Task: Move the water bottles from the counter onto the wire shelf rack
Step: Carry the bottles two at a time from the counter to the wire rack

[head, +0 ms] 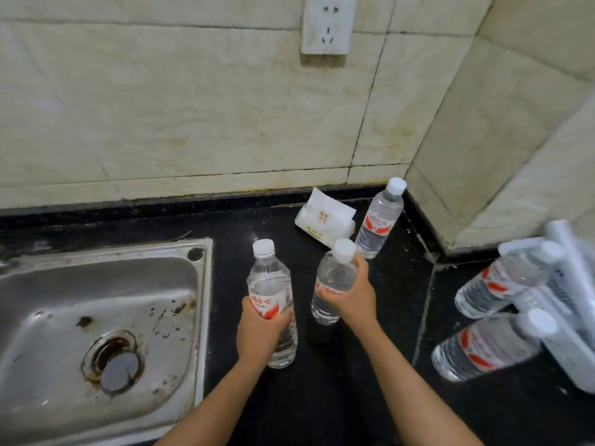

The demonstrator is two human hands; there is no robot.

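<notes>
My left hand (pixel 259 333) grips a clear water bottle (pixel 269 278) with a white cap and red label, upright just right of the sink. My right hand (pixel 352 292) holds a second water bottle (pixel 335 272) around its middle, tilted slightly. A third bottle (pixel 380 220) stands alone on the black counter (pixel 338 381) near the back corner. Two more bottles (pixel 499 281) (pixel 483 346) rest on a white rack (pixel 573 317) at the right edge.
A steel sink (pixel 96 310) with a rusty drain fills the left. A white tissue pack (pixel 323 220) lies by the tiled wall. A wall socket (pixel 326 24) sits above. The wall corner juts out at the right.
</notes>
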